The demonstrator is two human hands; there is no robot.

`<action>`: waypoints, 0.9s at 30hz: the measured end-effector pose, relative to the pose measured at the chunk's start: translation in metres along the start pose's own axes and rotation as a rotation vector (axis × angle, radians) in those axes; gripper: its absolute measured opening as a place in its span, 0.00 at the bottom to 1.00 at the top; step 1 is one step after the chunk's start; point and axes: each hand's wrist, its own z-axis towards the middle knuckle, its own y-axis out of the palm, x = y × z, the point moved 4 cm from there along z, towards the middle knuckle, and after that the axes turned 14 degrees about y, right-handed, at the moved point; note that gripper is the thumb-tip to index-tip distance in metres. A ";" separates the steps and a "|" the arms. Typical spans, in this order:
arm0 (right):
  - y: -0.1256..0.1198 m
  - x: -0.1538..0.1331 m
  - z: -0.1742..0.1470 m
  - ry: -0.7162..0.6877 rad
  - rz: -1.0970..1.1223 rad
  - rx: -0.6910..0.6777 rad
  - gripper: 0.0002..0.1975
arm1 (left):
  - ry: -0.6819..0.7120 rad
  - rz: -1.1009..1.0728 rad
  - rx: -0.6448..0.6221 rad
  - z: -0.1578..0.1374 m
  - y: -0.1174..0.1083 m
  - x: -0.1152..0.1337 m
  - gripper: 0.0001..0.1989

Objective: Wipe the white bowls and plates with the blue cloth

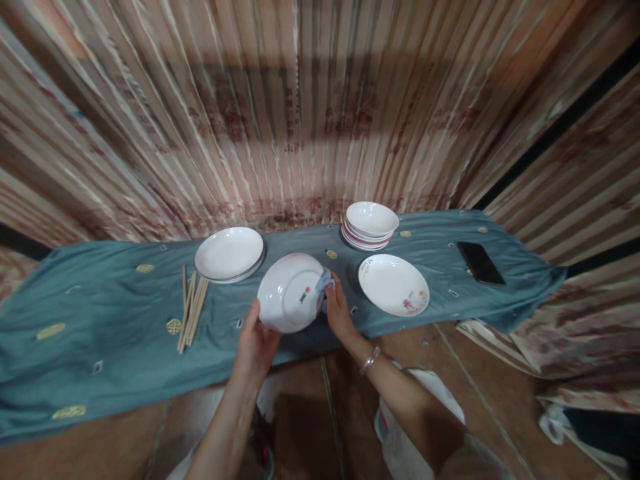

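A white plate (pixel 283 290) is held up over the table's front edge, its underside with a small printed mark facing me. My left hand (pixel 255 343) grips its lower left rim, thumb on the near side. At its right rim, my right hand (pixel 340 310) closes on a bluish cloth (pixel 326 283) pressed against the plate. To the right lies an oval plate with a floral edge (pixel 393 283). Behind it stands a stack of white bowls (pixel 371 223). Left of the held plate are stacked white plates (pixel 229 253) and several wooden chopsticks (pixel 193 310).
A blue-green patterned cloth (pixel 120 313) covers the narrow table. A black phone (pixel 481 263) lies near its right end. Pleated curtains (pixel 320 133) hang close behind and at the sides. Tiled floor (pixel 310 413) shows below the front edge.
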 end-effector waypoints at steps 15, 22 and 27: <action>0.001 -0.002 0.005 -0.026 -0.068 -0.037 0.27 | -0.141 -0.013 -0.027 0.007 -0.012 -0.011 0.24; 0.002 -0.004 -0.009 -0.037 -0.059 -0.049 0.28 | -0.157 -0.053 0.000 0.014 -0.015 -0.011 0.26; 0.006 0.000 -0.031 -0.114 -0.098 -0.086 0.27 | -0.123 -0.068 0.024 0.017 -0.014 -0.011 0.26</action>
